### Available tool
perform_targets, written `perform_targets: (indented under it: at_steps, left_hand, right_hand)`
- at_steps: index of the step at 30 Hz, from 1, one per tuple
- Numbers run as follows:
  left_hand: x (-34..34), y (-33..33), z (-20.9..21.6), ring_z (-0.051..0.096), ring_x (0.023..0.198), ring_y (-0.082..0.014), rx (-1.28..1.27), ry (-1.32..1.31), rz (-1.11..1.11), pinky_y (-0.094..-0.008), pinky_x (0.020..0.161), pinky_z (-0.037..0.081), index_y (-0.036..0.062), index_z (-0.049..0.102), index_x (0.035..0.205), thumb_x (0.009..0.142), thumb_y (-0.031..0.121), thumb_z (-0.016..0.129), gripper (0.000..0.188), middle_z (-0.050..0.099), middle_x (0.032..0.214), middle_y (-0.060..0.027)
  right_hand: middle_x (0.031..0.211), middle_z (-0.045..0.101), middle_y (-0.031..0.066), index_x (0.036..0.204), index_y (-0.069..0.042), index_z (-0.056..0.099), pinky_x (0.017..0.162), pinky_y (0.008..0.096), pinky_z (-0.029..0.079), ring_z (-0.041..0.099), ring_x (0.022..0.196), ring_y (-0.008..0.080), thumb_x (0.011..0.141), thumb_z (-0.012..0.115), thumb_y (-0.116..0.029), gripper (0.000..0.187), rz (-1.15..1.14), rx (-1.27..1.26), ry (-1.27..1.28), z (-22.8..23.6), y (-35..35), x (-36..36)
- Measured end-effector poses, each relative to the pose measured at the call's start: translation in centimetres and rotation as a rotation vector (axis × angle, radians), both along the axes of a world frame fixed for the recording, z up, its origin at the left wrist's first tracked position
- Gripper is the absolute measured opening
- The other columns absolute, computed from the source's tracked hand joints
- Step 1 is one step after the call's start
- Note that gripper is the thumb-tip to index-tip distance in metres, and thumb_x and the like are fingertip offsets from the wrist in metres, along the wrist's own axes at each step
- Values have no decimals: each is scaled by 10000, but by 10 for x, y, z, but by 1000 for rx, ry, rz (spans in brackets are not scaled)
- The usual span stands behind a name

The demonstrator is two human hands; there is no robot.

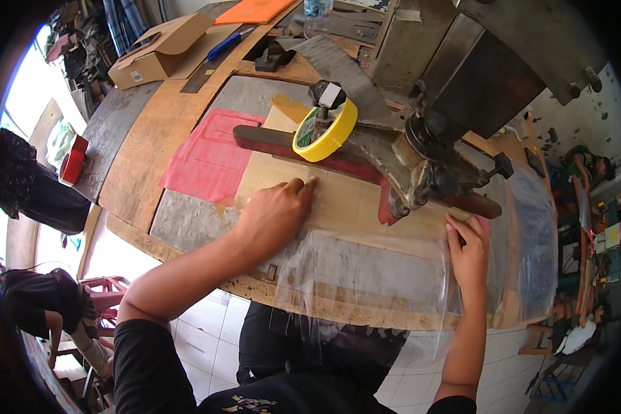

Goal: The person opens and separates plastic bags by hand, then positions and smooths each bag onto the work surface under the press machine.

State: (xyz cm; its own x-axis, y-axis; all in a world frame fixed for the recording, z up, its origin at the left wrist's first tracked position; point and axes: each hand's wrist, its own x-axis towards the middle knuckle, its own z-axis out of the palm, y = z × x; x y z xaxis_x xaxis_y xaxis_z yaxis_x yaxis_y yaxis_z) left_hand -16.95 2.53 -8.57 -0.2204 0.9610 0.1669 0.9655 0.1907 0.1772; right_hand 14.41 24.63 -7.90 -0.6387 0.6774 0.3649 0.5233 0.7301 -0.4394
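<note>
My left hand point(274, 215) rests on a tan sheet point(372, 226), its fingers bent together beside a machine's horizontal bar. Whatever lies under those fingertips is hidden. My right hand point(470, 254) pinches the tan sheet's right end, close to the bar's other end. A thin transparent plastic film point(366, 279) spreads from under the tan sheet toward me and hangs over the table's front edge. The dark and red bar point(352, 165) sits across the sheet's far side. A roll of yellow tape point(348, 127) hangs on the machine's knob post.
A pink sheet point(203, 155) lies left of the tan one. Stacked transparent film point(535, 248) covers the table's right end. Farther back are a cardboard box point(162, 52), a blue-handled knife point(224, 45) and an orange folder point(255, 10). Red tape point(74, 160) stands at the left edge. Other people sit nearby.
</note>
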Motion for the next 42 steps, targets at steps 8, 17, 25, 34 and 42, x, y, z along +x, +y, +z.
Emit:
perform_targets:
  at_steps: [8,17,25,34,42]
  left_hand:
    - [2,-2,3,722,908,-311,1,3,-10,-400,735,605,-49,561,1419,929,56,584,501,655,1017,-153]
    - [2,-2,5,707,894,-302,4,-10,-4,-401,730,595,-61,550,1437,946,69,581,509,636,988,-147]
    - [4,-1,7,651,986,-273,86,62,-37,-394,799,575,-70,592,1374,901,72,597,493,588,1101,-136]
    - [6,1,3,620,1029,-252,123,158,-34,-381,800,555,-37,663,1254,886,90,627,391,584,1198,-124]
    - [8,4,5,623,986,-245,171,139,-34,-379,763,550,-5,667,1150,866,96,611,306,590,1153,-95]
  right_hand:
    - [1050,700,124,1173,5,771,861,362,529,680,985,285,983,707,-45,207,-34,-50,-4,4,-5,-3]
    - [890,590,90,1220,-53,780,679,336,487,580,738,203,985,709,-41,246,-23,1,8,2,-5,-4]
    - [881,583,94,1222,-45,778,669,344,474,569,732,204,980,714,-38,251,-18,1,-5,3,-3,-3]
    - [882,585,95,1216,-39,777,679,349,479,569,728,220,975,716,-41,248,-2,21,12,2,-1,-2]
    - [935,629,127,1201,-40,778,731,355,518,672,824,270,965,719,-40,243,29,62,44,1,2,0]
